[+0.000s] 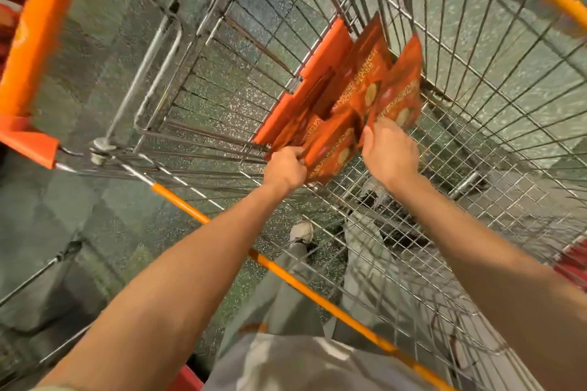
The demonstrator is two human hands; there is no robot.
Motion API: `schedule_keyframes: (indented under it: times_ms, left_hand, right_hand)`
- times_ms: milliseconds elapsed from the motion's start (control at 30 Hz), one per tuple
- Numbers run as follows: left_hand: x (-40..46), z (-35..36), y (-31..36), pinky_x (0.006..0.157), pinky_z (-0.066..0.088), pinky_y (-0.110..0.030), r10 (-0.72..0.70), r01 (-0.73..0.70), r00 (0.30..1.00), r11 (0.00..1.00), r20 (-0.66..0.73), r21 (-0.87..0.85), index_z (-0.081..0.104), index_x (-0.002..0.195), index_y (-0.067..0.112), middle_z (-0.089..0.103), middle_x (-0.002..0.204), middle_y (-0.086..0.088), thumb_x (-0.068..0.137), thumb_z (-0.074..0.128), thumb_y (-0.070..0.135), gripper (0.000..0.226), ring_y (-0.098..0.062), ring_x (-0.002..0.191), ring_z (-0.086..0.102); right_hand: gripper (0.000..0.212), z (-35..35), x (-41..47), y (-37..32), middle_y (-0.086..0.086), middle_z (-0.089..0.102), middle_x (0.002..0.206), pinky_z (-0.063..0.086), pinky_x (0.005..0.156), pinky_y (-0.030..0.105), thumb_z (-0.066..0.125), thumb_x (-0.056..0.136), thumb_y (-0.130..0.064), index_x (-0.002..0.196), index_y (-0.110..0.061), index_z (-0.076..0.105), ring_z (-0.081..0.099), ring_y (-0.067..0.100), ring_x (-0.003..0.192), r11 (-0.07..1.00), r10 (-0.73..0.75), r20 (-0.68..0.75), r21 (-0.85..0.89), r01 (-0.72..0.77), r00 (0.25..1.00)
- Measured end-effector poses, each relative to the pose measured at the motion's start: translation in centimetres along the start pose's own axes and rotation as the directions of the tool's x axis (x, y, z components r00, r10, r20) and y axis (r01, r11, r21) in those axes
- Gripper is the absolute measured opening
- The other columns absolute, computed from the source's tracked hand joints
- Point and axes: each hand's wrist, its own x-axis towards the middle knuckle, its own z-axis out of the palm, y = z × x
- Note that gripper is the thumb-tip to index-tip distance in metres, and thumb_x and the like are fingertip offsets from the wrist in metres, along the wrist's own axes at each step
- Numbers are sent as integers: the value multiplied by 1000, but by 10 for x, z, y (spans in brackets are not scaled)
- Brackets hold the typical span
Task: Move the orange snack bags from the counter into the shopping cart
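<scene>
Placement step, judged near release. Silver wire-mesh shopping cart [476,206] with orange plastic rim trim: your arms reach inside. Glossy flat orange foil snack bags [359,95] fan toward twelve o'clock against the orange plastic seat flap [305,82]. Your left hand [284,168] and right hand [389,152] pinch the bags' lower edges, fingers curled. Next: lower, then let go.

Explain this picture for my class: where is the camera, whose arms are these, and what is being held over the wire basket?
There is no machine here. The single picture comes from a camera worn on a person's head, looking down along both bare arms. Below them is a wire shopping cart with orange trim, standing on a speckled floor. The left hand grips a bunch of orange snack bags. The right hand pinches more orange snack bags. All bags hang inside the cart beside its orange seat flap, not yet released.
</scene>
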Motion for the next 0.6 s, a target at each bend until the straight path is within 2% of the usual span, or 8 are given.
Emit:
schedule_keyframes:
  times_ms: [67,133,200,300,367,500,533,600]
  left_hand:
    - [1,0,-1,69,44,-19,-10,9,1000,1000,-18,-19,65,109,15,66,100,-2,97,44,9,25,-14,75,56]
    - [2,-1,-1,67,44,-19,-26,25,999,999,-34,-44,64,113,12,65,101,0,96,46,8,26,-15,78,56]
    - [2,-2,0,69,45,-22,-35,33,999,998,-35,-44,63,115,11,63,101,-1,96,46,8,26,-16,79,57]
    - [0,-2,0,75,50,-27,-41,39,999,997,-31,-69,64,112,14,65,104,-3,96,47,9,24,-18,83,60]
    - [-1,-1,-1,73,51,-27,-37,35,999,997,-21,-75,63,109,17,65,102,-1,96,46,10,23,-18,81,61]
    - [-4,-2,0,59,48,-20,-35,36,999,996,8,-86,60,116,14,62,102,-1,98,44,11,25,-13,75,60]
    - [-5,-3,0,61,50,-22,-36,37,999,996,11,-86,60,115,15,62,101,-1,98,44,11,24,-14,77,60]
    - [-6,-4,2,65,53,-28,-35,37,999,994,19,-100,61,108,15,64,100,-2,98,43,11,21,-15,74,61]
  right_hand:
    - [34,4,7,-3,9,59,85,52,59,35,34,103,-23,97,0,59,60,26,66,997,-20,-12,78,20,1000]
    - [35,7,15,-7,3,53,75,37,49,20,34,103,-23,98,1,58,51,12,54,992,7,-30,127,-4,1000]
    - [34,11,19,-12,0,51,71,29,46,16,34,103,-24,99,0,58,44,5,50,993,5,-57,121,2,998]
    - [33,18,22,-14,5,62,78,43,49,27,34,103,-26,102,-4,58,57,19,56,996,-50,-43,71,53,998]
    - [33,21,25,-13,7,64,87,54,65,39,35,102,-31,107,-6,56,64,27,73,991,-32,56,131,25,998]
    - [57,14,27,-13,10,63,124,47,98,51,40,97,-49,143,-15,35,59,33,114,970,2,267,233,-66,964]
    - [61,12,26,-13,11,60,130,45,101,51,42,96,-49,146,-15,30,57,33,118,967,-3,271,244,-66,963]
    - [62,7,24,-11,10,64,123,49,96,50,47,96,-43,148,-16,27,62,30,109,962,-12,259,266,-60,966]
